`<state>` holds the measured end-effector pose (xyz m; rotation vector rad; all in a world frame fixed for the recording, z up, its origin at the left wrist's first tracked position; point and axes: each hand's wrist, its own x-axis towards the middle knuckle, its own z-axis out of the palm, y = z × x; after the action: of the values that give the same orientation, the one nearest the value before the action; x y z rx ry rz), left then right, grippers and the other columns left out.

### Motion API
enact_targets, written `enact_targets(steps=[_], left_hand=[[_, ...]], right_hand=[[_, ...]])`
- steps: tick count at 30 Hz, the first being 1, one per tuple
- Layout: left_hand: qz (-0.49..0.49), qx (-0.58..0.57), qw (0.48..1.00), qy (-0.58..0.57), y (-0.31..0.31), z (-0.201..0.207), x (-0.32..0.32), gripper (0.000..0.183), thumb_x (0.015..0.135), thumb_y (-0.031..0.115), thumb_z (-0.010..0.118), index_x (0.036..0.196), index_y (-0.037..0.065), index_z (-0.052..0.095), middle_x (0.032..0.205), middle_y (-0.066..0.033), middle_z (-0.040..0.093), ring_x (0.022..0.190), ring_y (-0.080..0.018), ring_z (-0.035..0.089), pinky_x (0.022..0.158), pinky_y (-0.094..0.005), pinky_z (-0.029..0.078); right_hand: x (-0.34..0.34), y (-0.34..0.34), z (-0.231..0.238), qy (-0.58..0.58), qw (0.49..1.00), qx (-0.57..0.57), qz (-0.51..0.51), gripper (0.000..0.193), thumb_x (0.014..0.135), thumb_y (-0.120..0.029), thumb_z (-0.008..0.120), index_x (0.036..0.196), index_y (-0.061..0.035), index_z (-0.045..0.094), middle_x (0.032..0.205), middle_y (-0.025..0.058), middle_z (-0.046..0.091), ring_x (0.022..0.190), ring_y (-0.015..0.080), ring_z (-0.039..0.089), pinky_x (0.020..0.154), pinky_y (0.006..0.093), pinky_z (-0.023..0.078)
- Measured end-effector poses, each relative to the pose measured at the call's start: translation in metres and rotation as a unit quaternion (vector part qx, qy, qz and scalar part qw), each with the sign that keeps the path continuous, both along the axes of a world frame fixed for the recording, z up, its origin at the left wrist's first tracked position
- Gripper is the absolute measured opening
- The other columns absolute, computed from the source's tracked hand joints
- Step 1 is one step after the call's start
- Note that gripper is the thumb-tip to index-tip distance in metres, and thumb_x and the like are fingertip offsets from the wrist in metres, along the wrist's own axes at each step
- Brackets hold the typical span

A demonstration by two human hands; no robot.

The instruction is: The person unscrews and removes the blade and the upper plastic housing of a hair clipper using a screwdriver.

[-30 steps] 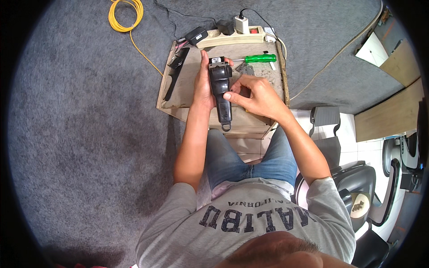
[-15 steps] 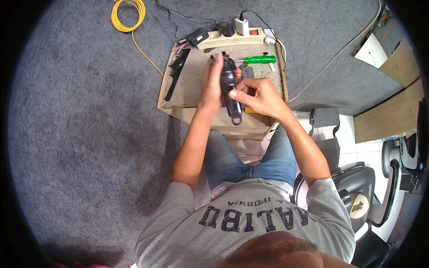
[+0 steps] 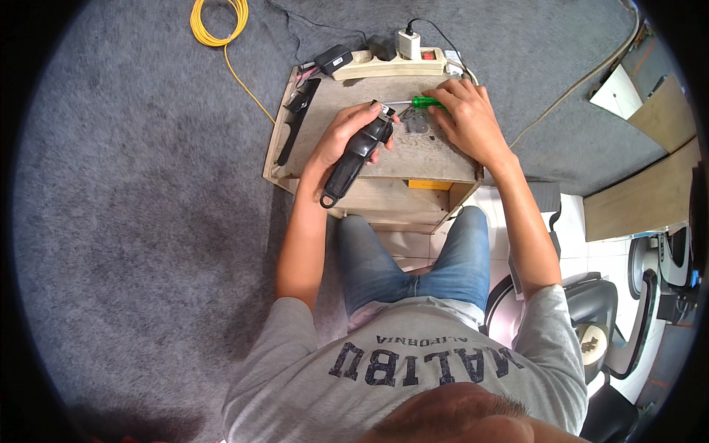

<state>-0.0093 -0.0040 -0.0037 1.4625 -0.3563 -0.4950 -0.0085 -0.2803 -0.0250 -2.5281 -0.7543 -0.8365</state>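
Observation:
My left hand (image 3: 341, 134) is closed around a black hair clipper (image 3: 353, 159). The clipper lies tilted, its blade end up by my thumb and its hanging loop down over the table's near edge. On the right of the wooden table (image 3: 443, 164), my right hand (image 3: 473, 122) has its fingers on the green handle of a screwdriver (image 3: 424, 102). The screwdriver's metal shaft points left toward the clipper's blade end. Small grey metal parts (image 3: 418, 124) lie just below the screwdriver. My right fingertips partly hide the handle.
A black comb (image 3: 292, 140) lies along the table's left edge. At the back stands a cream power strip (image 3: 354, 71) with a white plug (image 3: 408, 46) and black adapters (image 3: 334, 60). A yellow box (image 3: 430, 184) sits in the shelf below. Coiled yellow cable (image 3: 198, 29) lies on the carpet.
My right hand has left the clipper and moved up and right onto the screwdriver. In my left hand the clipper has turned, its loop end swinging left.

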Motion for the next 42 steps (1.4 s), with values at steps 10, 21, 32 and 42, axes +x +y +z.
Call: enact_targets(steps=[10,21,32,42], left_hand=[[0.027,0.016,0.999,-0.015,-0.007,0.001,-0.008,0.056,0.11,0.052,0.052,0.125,0.0,0.067,0.089,-0.0191,0.078,0.056,-0.0116,0.065,0.051,-0.0238,0.051],[0.026,-0.079,0.997,-0.004,-0.003,-0.012,-0.001,0.043,0.113,0.042,0.048,0.126,0.004,0.063,0.09,-0.0127,0.073,0.059,-0.0142,0.066,0.052,-0.0271,0.051],[0.02,-0.008,1.0,-0.014,-0.003,-0.003,-0.006,0.041,0.11,0.039,0.048,0.126,0.004,0.064,0.089,-0.0099,0.069,0.056,-0.0125,0.062,0.051,-0.0272,0.048],[0.04,-0.012,0.999,-0.015,-0.007,-0.001,-0.009,0.037,0.111,0.036,0.049,0.122,0.004,0.066,0.087,-0.0098,0.071,0.055,-0.0129,0.063,0.051,-0.0273,0.049]], right_hand=[[0.007,0.006,-0.013,-0.007,0.999,0.003,-0.042,0.025,0.095,-0.014,0.077,0.119,-0.0067,0.075,0.114,0.0077,0.067,0.112,0.0302,0.06,0.096,0.0456,0.045],[-0.016,0.0,-0.004,-0.029,0.989,0.092,-0.111,0.022,0.106,-0.017,0.065,0.126,-0.007,0.068,0.099,0.0141,0.07,0.099,0.0317,0.066,0.089,0.0449,0.047],[-0.1,-0.014,0.015,0.175,0.954,0.245,-0.001,0.027,0.096,-0.023,0.082,0.119,-0.0096,0.083,0.096,0.0105,0.08,0.076,0.0205,0.074,0.071,0.0346,0.058],[-0.099,-0.014,0.004,0.168,0.955,0.246,-0.012,0.026,0.095,-0.023,0.081,0.117,-0.0099,0.084,0.093,0.0104,0.08,0.072,0.0197,0.074,0.069,0.0342,0.057]])
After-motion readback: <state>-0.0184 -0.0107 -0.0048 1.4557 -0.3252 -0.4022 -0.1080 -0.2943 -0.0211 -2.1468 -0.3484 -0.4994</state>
